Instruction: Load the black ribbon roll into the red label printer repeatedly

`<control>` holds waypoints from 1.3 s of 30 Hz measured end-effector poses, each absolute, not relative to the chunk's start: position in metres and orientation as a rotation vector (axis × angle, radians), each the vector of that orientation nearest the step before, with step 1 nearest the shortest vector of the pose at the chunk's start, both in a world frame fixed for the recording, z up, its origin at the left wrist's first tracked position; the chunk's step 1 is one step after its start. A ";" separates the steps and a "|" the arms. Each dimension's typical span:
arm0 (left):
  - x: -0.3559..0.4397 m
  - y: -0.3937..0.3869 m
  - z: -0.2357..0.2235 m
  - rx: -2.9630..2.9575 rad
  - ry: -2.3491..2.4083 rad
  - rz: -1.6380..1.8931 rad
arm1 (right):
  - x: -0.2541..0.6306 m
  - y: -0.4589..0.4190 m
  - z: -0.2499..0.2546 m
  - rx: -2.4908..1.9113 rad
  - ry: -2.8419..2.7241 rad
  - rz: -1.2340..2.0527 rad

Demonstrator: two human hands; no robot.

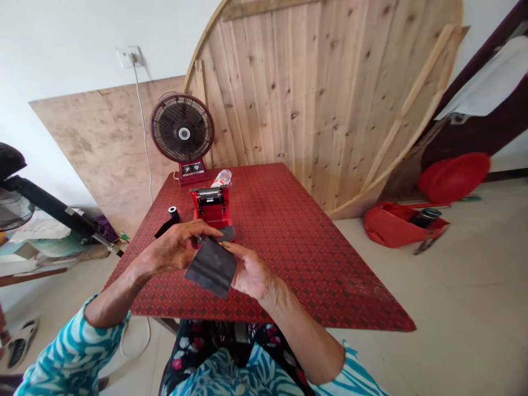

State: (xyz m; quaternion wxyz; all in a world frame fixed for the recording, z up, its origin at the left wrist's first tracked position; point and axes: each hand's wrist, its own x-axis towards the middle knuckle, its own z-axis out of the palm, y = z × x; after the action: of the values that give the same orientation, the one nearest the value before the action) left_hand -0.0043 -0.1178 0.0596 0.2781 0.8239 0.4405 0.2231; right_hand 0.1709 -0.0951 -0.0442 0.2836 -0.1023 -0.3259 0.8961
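Note:
A dark, flat sheet-like piece (212, 268), maybe a length of black ribbon, is held tilted above the front part of the table. My right hand (251, 272) pinches its right edge between thumb and fingers. Along its upper left edge lies my left hand (171, 248), with fingers curled round it. Just behind my hands stands a small red machine (228, 219) with its lid up, a black roller inside; my fingers partly hide its front. To the left of it, a black ribbon roll (174, 214) with a white core trails a loose strip.
On the red patterned table (280, 220), a fan (182, 132) and a clear plastic bottle (223, 177) stand at the back. A round wooden board (297, 99) leans on the wall. A red bag (383, 225) lies on the floor at right, a black stand (61, 209) at left.

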 end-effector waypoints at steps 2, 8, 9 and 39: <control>-0.006 -0.114 0.057 2.143 1.268 0.538 | 0.169 -0.094 -0.048 -0.258 -0.894 2.414; -0.012 -0.094 0.032 1.691 1.196 0.596 | 0.180 -0.083 -0.053 -0.449 -1.091 2.164; -0.013 -0.090 0.029 1.642 1.192 0.622 | 0.185 -0.079 -0.054 -0.487 -1.099 2.093; -0.016 0.001 0.000 2.281 1.783 -0.061 | 0.206 -0.014 -0.144 -0.989 -1.792 0.791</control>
State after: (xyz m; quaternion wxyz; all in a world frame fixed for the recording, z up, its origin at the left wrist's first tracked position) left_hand -0.0162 0.0013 0.0004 0.1224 0.7818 0.6111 -0.0207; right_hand 0.2056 -0.0138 -0.1438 0.4564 -0.4011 -0.7267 0.3206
